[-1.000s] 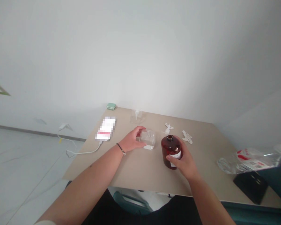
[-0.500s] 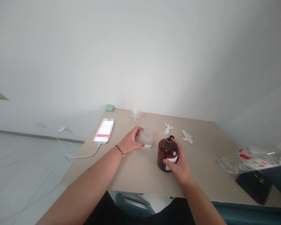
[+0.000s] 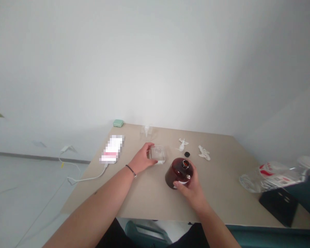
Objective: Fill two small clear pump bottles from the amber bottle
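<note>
My right hand (image 3: 189, 186) is wrapped round a dark brown bottle (image 3: 176, 172) with a white label. Its uncapped neck tilts to the right, and part of the label is behind my fingers. To its left, my left hand (image 3: 143, 156) grips the left side of a clear, square, box-like container (image 3: 157, 154) resting on the table, thumb at the near edge and fingers at the far one. Just behind the bottle lies a black cap (image 3: 187, 154).
Two crumpled white pieces, one (image 3: 182, 144) near the cap and another (image 3: 204, 152) farther right, lie on the table (image 3: 222, 193). A clear box (image 3: 146, 132), green case (image 3: 118, 123) and phone (image 3: 113, 148) with a cable are left. A large plastic bottle (image 3: 274, 177) lies right.
The brown bottle has gone from upright to tilted, its neck leaning right, in my right hand. The black cap behind it now shows fully. My left hand keeps its grip on the clear container.
</note>
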Demonstrator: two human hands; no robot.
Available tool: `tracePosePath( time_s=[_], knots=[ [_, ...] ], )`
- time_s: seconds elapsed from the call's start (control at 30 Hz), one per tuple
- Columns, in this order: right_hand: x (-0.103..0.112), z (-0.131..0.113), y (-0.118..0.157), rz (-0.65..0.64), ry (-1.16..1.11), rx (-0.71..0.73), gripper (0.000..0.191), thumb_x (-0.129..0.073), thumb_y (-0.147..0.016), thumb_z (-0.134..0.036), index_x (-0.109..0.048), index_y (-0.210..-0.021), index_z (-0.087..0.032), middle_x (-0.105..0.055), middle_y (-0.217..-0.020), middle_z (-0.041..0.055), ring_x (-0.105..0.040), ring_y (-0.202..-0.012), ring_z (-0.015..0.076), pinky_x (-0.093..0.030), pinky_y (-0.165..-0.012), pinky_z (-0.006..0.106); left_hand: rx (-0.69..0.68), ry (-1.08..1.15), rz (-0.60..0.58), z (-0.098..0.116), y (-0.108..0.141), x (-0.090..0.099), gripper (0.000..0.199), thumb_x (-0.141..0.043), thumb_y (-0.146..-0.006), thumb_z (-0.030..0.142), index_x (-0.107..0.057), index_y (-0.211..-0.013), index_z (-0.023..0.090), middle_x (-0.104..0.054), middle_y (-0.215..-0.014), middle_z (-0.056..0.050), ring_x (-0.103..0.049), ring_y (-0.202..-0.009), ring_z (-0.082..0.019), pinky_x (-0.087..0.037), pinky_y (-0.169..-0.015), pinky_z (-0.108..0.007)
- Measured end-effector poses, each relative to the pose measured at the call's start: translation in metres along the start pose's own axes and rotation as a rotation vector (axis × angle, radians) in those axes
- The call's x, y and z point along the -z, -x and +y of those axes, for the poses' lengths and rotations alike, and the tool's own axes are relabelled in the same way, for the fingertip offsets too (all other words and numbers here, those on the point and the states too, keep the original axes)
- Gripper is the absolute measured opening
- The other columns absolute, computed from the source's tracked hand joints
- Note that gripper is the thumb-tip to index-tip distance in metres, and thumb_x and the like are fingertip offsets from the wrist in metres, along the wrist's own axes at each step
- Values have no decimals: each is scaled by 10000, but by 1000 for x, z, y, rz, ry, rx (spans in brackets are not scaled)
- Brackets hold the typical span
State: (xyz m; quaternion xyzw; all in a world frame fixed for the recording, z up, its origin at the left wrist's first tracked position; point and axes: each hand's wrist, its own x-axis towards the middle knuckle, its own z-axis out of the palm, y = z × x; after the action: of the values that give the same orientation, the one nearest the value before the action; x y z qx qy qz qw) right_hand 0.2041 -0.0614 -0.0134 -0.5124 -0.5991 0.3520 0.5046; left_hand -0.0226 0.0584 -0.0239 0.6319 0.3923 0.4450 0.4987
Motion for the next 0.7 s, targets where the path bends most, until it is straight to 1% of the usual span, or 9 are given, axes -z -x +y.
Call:
tracePosePath(
  time_s=[0.1,0.13,0.2,0.27,0.33,0.4,0.5,0.6,0.7],
  knots=[
    [5,2,-1,-43,33,79,804,-606,-845,-589,-273,-1492,-249,-447,-1486,131,-463,-1346,288,-408,-1093,456,11,-15,11,0,0,-1,704,-775,-621,145,-468,-1252,198,-592,-1214,-95,-589,-1163,-264,-401,-1079,-474],
    [10,4,-4,-11,45,101,732,-506,-898,-602,-275,-1498,-252,-440,-1491,124,-449,-1358,274,-408,-1092,444,14,-19,9,0,0,-1,706,-770,-624,153,-464,-1259,195,-591,-1218,-96,-587,-1172,-265,-396,-1085,-475],
    [22,8,-17,134,97,100,590,-339,-968,-566,-344,-1470,-256,-468,-1457,116,-476,-1324,249,-446,-1047,427,20,-12,-1,-1,-1,-1,710,-766,-623,161,-460,-1264,192,-589,-1234,-99,-584,-1188,-264,-391,-1093,-472],
    [39,13,-38,292,230,41,504,-337,-972,-519,-488,-1365,-243,-533,-1362,121,-550,-1201,246,-495,-959,423,20,13,-18,-3,-2,-1,716,-767,-619,155,-457,-1264,190,-591,-1252,-109,-579,-1207,-265,-386,-1102,-467],
    [54,18,-62,340,454,-6,451,-437,-918,-488,-603,-1230,-207,-595,-1223,129,-597,-1044,252,-497,-922,439,14,32,-38,-5,-3,-1,724,-765,-624,149,-454,-1276,189,-593,-1271,-120,-570,-1229,-267,-377,-1115,-465],
    [65,21,-84,267,664,-76,429,-511,-856,-420,-635,-1185,-173,-625,-1116,127,-607,-953,250,-482,-915,442,3,35,-54,-8,-5,-1,735,-759,-640,151,-445,-1304,194,-585,-1304,-123,-558,-1253,-267,-364,-1131,-464],
    [68,26,-106,163,853,-112,428,-511,-826,-305,-624,-1216,-168,-637,-1112,114,-605,-976,242,-452,-937,403,-17,30,-64,-12,-6,0,776,-746,-655,133,-418,-1354,204,-533,-1394,-129,-522,-1304,-266,-329,-1166,-455],
    [62,29,-113,122,949,-86,451,-470,-822,-209,-601,-1252,-167,-643,-1120,104,-601,-1012,220,-432,-940,345,-23,9,-83,-15,-6,0,811,-734,-687,137,-375,-1412,205,-465,-1469,-141,-477,-1353,-273,-299,-1188,-443],
    [56,32,-113,90,1021,-59,438,-458,-844,-201,-593,-1261,-182,-651,-1157,101,-602,-1034,216,-417,-943,337,-31,-31,-98,-14,-5,1,847,-711,-712,147,-319,-1461,204,-411,-1512,-146,-446,-1380,-282,-303,-1189,-435]
  ],
)
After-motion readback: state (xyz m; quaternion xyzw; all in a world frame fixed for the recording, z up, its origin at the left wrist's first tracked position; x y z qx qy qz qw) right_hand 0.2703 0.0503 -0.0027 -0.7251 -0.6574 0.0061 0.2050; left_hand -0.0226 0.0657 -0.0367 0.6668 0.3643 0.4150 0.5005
